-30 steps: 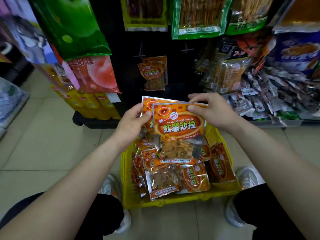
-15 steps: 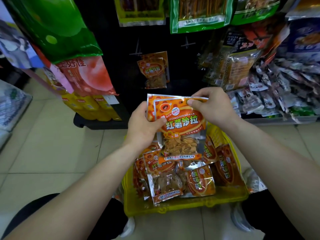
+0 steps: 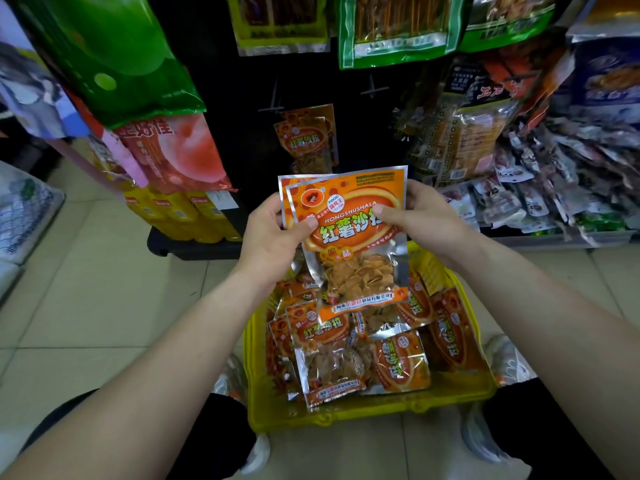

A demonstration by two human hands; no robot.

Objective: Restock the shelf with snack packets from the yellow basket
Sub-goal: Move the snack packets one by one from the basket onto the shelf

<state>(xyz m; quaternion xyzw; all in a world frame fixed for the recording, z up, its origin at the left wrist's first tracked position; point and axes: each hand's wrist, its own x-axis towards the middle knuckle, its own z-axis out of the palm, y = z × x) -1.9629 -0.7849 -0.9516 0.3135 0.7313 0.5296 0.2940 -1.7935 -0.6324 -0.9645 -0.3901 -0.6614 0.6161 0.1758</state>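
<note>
Holding 2 orange snack packets (image 3: 349, 233) upright over the yellow basket (image 3: 346, 419), 1 tucked behind the other with only its top-left corner and left edge peeking out. Pinched at the left edge by the left hand (image 3: 273, 237), thumb flat on the printed front, fingers curled behind. Pinched at the right edge by the right hand (image 3: 424, 220), thumb across the red lettering, fingers wrapped round the back. Bottom edge either just clear of the basket's contents or brushing them; cannot tell which.

In the basket, set on the tiled floor (image 3: 104, 289): a loose heap of matching packets (image 3: 329, 370), some face up, some standing on edge along the right wall.

Straight ahead on the black shelf (image 3: 225, 98), hanging from a peg: a few hanging packets (image 3: 306, 140) of the same orange kind, above and beyond the held pair. Higher up, green-bordered bags (image 3: 398, 29). To the left, a big green bag (image 3: 114, 53) over a pink bag (image 3: 180, 150). To the right, a jumble of small wrapped snacks (image 3: 554, 188).
</note>
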